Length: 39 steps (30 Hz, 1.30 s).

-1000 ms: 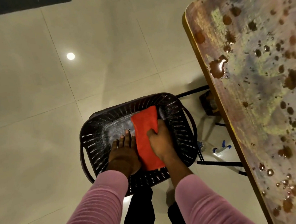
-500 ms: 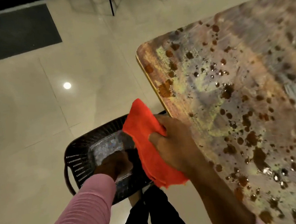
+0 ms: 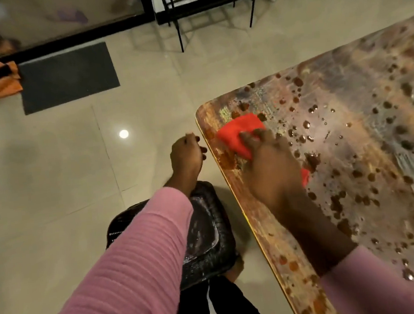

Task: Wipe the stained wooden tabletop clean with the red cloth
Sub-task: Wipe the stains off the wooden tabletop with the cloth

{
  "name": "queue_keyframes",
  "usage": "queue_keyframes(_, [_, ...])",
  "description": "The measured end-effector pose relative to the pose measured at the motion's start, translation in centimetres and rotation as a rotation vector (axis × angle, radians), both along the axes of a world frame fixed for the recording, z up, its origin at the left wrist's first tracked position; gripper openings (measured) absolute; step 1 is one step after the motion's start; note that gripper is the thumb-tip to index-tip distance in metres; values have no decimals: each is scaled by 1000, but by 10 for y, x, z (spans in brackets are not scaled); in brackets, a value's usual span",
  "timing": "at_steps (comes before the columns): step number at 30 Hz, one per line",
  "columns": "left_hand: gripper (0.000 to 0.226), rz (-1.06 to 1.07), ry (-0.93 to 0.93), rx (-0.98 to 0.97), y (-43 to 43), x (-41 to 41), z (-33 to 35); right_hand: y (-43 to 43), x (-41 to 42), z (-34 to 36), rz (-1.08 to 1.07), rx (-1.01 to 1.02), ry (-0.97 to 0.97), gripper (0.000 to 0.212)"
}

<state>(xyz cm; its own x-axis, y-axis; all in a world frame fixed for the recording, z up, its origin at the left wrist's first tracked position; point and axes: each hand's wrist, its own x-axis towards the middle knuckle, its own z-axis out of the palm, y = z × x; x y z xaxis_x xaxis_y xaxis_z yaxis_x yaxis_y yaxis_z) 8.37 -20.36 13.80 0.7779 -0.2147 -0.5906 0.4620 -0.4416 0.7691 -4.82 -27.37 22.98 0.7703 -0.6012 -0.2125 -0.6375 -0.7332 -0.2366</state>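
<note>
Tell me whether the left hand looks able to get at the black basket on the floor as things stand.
Probably yes. The left hand hangs empty beside the table edge, and the black basket sits just below that forearm with nothing between them. The right hand is busy pressing the red cloth.

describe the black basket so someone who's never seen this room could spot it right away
Start at the stained wooden tabletop on the right and drop to the tiled floor beside its near edge. The black basket sits there, partly under the pink sleeve. It is the only perforated dark container, unlike the flat dark mat farther off.
</note>
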Motion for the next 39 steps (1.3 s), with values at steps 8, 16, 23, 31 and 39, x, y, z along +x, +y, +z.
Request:
queue_keyframes(8, [52, 66, -6, -77, -41, 41, 8, 18, 18, -44, 38, -83, 36, 55])
queue_keyframes(16, [38, 4, 236, -270, -56, 56, -9, -20, 33, -45, 2, -87, -18, 48])
queue_keyframes(23, [31, 36, 476, -424, -56, 64, -9, 8, 43, -47, 203, -119, -81, 51])
queue_keyframes(31, [42, 38, 379, -457, -57, 67, -26, -27, 80, -52, -43, -123, -122, 47])
queue_keyframes(39, [53, -41, 643, -604, -50, 68, -37, -51, 84, -53, 82, -136, -136, 39])
